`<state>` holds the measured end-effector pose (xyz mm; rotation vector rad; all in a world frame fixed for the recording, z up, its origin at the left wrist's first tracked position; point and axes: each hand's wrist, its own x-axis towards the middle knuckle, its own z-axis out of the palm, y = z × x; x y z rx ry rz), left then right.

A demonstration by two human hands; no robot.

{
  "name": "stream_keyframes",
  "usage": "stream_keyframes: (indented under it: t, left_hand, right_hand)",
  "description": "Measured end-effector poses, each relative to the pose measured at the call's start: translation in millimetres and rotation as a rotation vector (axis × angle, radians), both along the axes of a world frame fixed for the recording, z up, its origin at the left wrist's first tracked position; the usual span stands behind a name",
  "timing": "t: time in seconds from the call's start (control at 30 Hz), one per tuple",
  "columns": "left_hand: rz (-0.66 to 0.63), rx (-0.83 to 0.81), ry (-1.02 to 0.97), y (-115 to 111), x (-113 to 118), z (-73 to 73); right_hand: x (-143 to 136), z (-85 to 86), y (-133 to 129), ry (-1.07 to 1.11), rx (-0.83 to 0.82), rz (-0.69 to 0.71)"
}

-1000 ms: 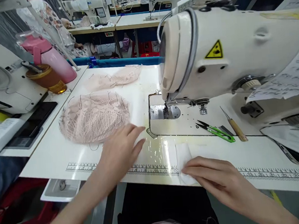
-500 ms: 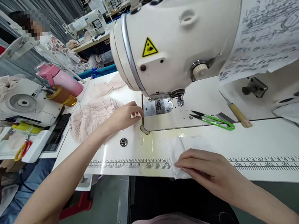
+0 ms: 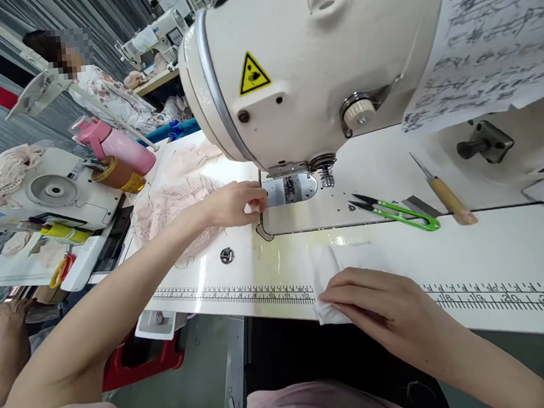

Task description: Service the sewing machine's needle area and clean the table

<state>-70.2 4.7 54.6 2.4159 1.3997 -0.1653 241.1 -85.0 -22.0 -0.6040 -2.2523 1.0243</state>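
A white cloth [image 3: 324,269] lies in the lower middle of the frame, across the printed ruler strip [image 3: 242,293] at the near edge of the counter [image 3: 400,250]. The right hand [image 3: 382,299] pinches its side, thumb and fingers drawn close together. At the center, the left hand [image 3: 238,204] has its fingers bent in a narrow curl beside the metal needle plate [image 3: 275,193]; whether they hold anything, I cannot tell. Below that hand sits a small round metal part [image 3: 227,255], and behind its wrist, left of center, is pale pink lace [image 3: 151,208]. The sewing machine [image 3: 306,55] fills the upper middle, a handwritten paper [image 3: 491,45] hanging at upper right. Right of center lie green-handled snips [image 3: 413,218] and a wooden-handled awl [image 3: 448,198]. Toward the upper left stand a pink bottle [image 3: 122,148] and a brown cup [image 3: 118,175]; beyond them is a person in a floral top [image 3: 105,95].
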Motion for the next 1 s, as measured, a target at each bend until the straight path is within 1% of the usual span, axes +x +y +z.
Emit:
stream_keyframes:
  t: [0.1,0.2,0.27,0.33,0.4,0.53,0.6,0.7,0.8,0.87,0.93,1.0]
  left_hand:
    - [-0.134,0.054,0.120,0.4,2.7,2.6]
    - [-0.308,0.166,0.250,-0.9,6.0,4.2]
    - [-0.418,0.239,0.298,-1.7,7.5,3.9]
    - [-0.486,0.284,0.307,-2.1,8.4,3.0]
    - [-0.490,0.276,0.282,-2.2,9.0,1.9]
    - [-0.403,0.161,0.224,-2.3,10.3,1.4]
    - [-0.390,0.144,0.214,-3.0,10.4,1.7]
    - [-0.428,0.193,0.212,-4.9,8.8,1.5]
    - [-0.520,0.273,0.227,-6.9,5.7,0.0]
    - [-0.572,0.298,0.235,-7.8,4.0,-1.1]
    - [-0.591,0.295,0.238,-8.1,3.4,-1.9]
    - [-0.578,0.276,0.236,-7.4,3.9,-2.1]
  right_hand:
    - [0.1,1.7,1.7,-0.019,0.011,0.005]
    - [0.3,0.7,2.3,-0.027,-0.009,0.016]
    - [0.4,-1.1,1.8,-0.027,-0.023,0.013]
    - [0.3,-2.7,1.1,-0.027,-0.031,0.009]
    - [0.0,-3.0,0.8,-0.026,-0.037,0.009]
    - [-0.4,0.4,2.2,-0.029,-0.033,0.009]
    - [-0.4,2.1,3.1,-0.034,-0.023,0.009]
    - [-0.1,2.6,3.7,-0.037,-0.007,0.003]
    - [0.5,0.8,3.4,-0.038,-0.001,0.009]
    - [0.6,-0.3,3.3,-0.037,-0.002,0.013]
    - [0.4,-0.8,3.5,-0.031,0.001,0.011]
    - [0.0,-0.7,4.0,-0.029,-0.001,0.008]
